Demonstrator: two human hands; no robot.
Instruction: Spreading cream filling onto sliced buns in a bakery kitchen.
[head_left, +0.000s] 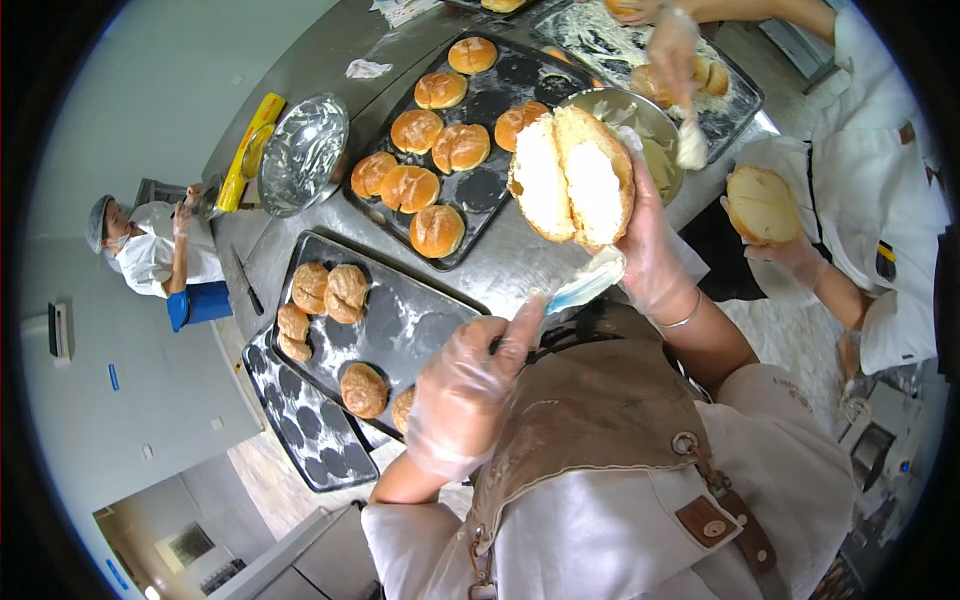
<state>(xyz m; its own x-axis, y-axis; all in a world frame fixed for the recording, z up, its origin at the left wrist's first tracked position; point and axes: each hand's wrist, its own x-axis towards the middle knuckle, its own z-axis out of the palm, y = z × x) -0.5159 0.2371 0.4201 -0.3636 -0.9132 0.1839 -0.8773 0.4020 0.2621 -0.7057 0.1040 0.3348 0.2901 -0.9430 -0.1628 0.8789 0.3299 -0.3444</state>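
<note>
My left hand (469, 382), in a clear plastic glove, grips a spatula (585, 281) with a blue handle part and cream on its blade. The blade lies just below a split bun (574, 176), its two cut faces bearing thick white cream. My gloved right hand (652, 232) holds this bun open from the right side. Behind it stands a metal bowl (675, 180) with pale cream, partly hidden. A black baking tray (480, 191) with several golden buns (409, 187) lies beyond my hands.
Another tray (405, 300) holds browner buns (364, 390). A cream-smeared metal bowl (304, 154), a yellow box (251, 150) and a knife (247, 281) are at left. A co-worker at right holds a cut bun (763, 204) and a cream-covered spatula (691, 142). Another person stands at far left.
</note>
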